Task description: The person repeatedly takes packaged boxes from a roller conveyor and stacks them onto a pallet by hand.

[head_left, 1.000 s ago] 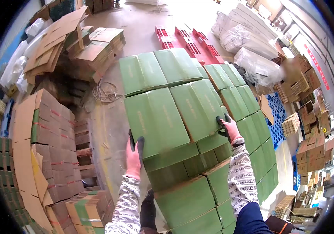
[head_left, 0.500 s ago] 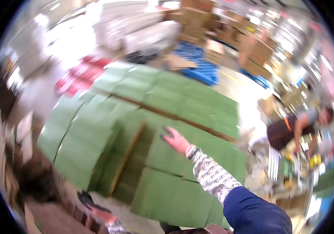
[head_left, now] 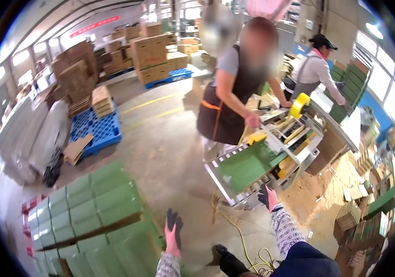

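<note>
My left hand (head_left: 173, 234), in a pink glove with dark fingers, is held out with its fingers stretched, beside a stack of green boxes (head_left: 109, 198). It holds nothing. Close to the near end of a roller conveyor (head_left: 214, 174) is my right hand (head_left: 269, 198), gloved alike, its fingers extended and nothing in them. Whether it touches the conveyor frame I cannot tell. A flat green box (head_left: 246, 168) lies on the rollers, its far end at a taping machine (head_left: 315, 147) that carries a yellow tape roll (head_left: 300, 105).
A co-worker (head_left: 222, 106) in a dark apron stands behind the conveyor, one hand by the machine. Another person (head_left: 315, 74) works further right. A yellow cord (head_left: 241, 235) lies on the floor near my foot. Blue pallet (head_left: 95, 129) at left, wood scraps (head_left: 349, 217) at right.
My view has swung right, from the green stack to the conveyor and machine. The stack now sits lower left. My right hand has gone from above the stack to beside the conveyor.
</note>
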A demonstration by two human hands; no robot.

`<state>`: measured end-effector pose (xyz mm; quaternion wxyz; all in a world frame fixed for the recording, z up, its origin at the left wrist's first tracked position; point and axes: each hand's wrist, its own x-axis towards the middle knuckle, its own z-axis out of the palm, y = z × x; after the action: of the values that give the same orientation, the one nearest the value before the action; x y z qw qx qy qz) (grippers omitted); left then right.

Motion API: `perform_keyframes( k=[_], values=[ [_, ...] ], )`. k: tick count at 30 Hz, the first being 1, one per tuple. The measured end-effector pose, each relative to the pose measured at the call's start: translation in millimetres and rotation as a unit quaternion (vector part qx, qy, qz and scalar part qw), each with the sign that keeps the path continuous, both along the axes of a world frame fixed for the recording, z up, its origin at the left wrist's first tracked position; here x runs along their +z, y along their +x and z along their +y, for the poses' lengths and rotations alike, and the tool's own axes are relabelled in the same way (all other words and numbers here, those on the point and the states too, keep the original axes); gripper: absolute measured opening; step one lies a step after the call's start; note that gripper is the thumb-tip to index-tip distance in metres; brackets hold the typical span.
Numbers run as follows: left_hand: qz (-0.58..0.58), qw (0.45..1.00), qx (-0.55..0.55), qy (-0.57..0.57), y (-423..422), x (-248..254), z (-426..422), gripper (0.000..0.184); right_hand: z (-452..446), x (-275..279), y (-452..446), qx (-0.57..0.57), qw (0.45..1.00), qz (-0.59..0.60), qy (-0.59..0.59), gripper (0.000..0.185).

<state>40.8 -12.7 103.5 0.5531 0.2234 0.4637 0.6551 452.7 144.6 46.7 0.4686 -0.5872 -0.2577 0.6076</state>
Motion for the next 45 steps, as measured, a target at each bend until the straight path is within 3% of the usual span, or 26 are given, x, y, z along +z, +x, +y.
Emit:
perform_keyframes(
  k=[3, 5, 7, 9, 10, 12, 13, 14, 15, 17, 18, 19, 20, 21, 23, 25, 27, 29, 31, 33, 36, 38, 39, 43, 44, 45],
  values=[
    [0.016, 0.992, -0.070, -0.101, 69.3, -61.6, 124.9, 0.078, 47.8, -2.4, 54.6, -0.015, 0.993, 0.087, -0.081, 0.054],
    [-0.009, 0.985, -0.083, -0.149, 106.5, -90.4, 183.2, 0.083, 90.2, -40.6, 89.7, -0.008, 0.987, 0.140, -0.077, 0.057],
    [-0.059, 0.978, -0.092, -0.175, 132.2, -81.3, 217.8, 0.081, 106.2, -31.9, 79.2, 0.009, 1.000, 0.000, -0.028, 0.060],
    [-0.163, 0.963, -0.193, -0.095, 117.9, -132.6, 231.5, 0.071, 134.6, -82.0, 86.0, -0.083, 0.995, -0.062, 0.009, 0.053],
    [-0.197, 0.946, -0.244, -0.085, 132.4, -76.8, 227.4, 0.058, 122.1, -81.5, 109.9, -0.024, 0.982, -0.186, 0.017, 0.055],
    [-0.119, 0.965, -0.213, -0.096, 104.4, -93.9, 232.8, 0.049, 127.6, -70.6, 96.0, 0.163, 0.899, -0.403, 0.050, 0.069],
    [-0.102, 0.974, -0.157, -0.126, 79.9, -102.5, 226.3, 0.050, 143.9, -67.0, 69.3, 0.279, 0.816, -0.499, 0.086, 0.079],
    [-0.075, 0.985, -0.124, -0.089, 64.3, -112.8, 212.8, 0.059, 151.2, -81.4, 63.1, 0.223, 0.900, -0.358, 0.109, 0.081],
    [-0.013, 0.991, -0.086, -0.099, 62.3, -84.6, 188.9, 0.061, 155.3, -129.8, 70.7, 0.171, 0.932, -0.284, 0.144, 0.079],
    [0.087, 0.987, 0.017, -0.131, 78.2, -3.7, 136.4, 0.065, 174.6, -223.8, 83.1, 0.088, 0.942, -0.199, 0.254, 0.072],
    [0.076, 0.989, 0.048, -0.117, 64.9, 0.5, 105.6, 0.069, 161.7, -92.6, 46.6, -0.142, 0.981, -0.054, -0.120, 0.053],
    [0.101, 0.990, 0.083, -0.062, 59.3, 15.3, 70.2, 0.057, 174.2, -154.4, 56.8, -0.154, 0.977, 0.149, 0.015, 0.043],
    [0.020, 0.990, 0.105, -0.094, 52.2, 54.4, 31.0, 0.059, 172.5, -153.0, 59.6, -0.019, 0.934, 0.355, 0.030, 0.044],
    [-0.063, 0.983, 0.133, -0.114, 40.3, 88.3, -11.8, 0.063, 171.1, -150.5, 64.4, 0.138, 0.854, 0.502, 0.001, 0.046],
    [-0.075, 0.950, 0.260, -0.158, 6.1, 92.7, -116.7, 0.049, 133.9, -40.5, 11.2, 0.238, 0.867, 0.438, -0.028, 0.054],
    [-0.079, 0.889, 0.425, -0.151, -8.1, 86.7, -229.1, 0.042, 60.0, 104.5, -110.0, 0.239, 0.915, 0.221, -0.237, 0.054],
    [-0.199, 0.866, 0.459, -0.015, -3.4, 138.2, -308.9, 0.046, 20.0, 92.1, -159.1, 0.330, 0.868, 0.280, -0.245, 0.053],
    [-0.230, 0.805, 0.535, 0.115, -12.9, 136.0, -369.4, 0.052, -24.1, 69.8, -184.1, 0.370, 0.827, 0.345, -0.244, 0.052],
    [-0.204, 0.737, 0.633, 0.121, -27.4, 119.3, -422.2, 0.049, -105.3, 130.6, -248.8, 0.415, 0.813, 0.325, -0.246, 0.054],
    [-0.216, 0.685, 0.681, 0.140, -55.3, 75.3, -471.2, 0.050, -135.2, 126.4, -323.7, 0.528, 0.805, 0.198, -0.185, 0.049],
    [-0.157, 0.604, 0.773, 0.111, -119.9, 44.7, -511.7, 0.038, -194.0, 110.3, -479.8, 0.682, 0.726, 0.083, -0.017, 0.037],
    [-0.160, 0.559, 0.808, 0.090, -148.0, 37.9, -527.5, 0.034, -259.7, 142.0, -586.6, 0.721, 0.671, 0.142, -0.095, 0.037],
    [-0.171, 0.536, 0.821, 0.098, -160.8, 15.8, -539.1, 0.040, -294.7, 152.4, -639.5, 0.774, 0.625, 0.101, -0.037, 0.038],
    [-0.132, 0.554, 0.822, 0.000, -176.9, 24.3, -584.7, 0.042, -406.2, 146.1, -822.0, 0.874, 0.483, 0.040, -0.026, 0.043],
    [-0.052, 0.653, 0.744, -0.128, -158.4, 8.9, -618.4, 0.043, -423.2, 134.4, -854.5, 0.870, 0.493, 0.000, 0.008, 0.045],
    [-0.111, 0.682, 0.701, -0.177, -149.6, 22.8, -642.7, 0.048, -438.1, 115.9, -879.3, 0.862, 0.504, -0.036, 0.039, 0.047]
  ],
)
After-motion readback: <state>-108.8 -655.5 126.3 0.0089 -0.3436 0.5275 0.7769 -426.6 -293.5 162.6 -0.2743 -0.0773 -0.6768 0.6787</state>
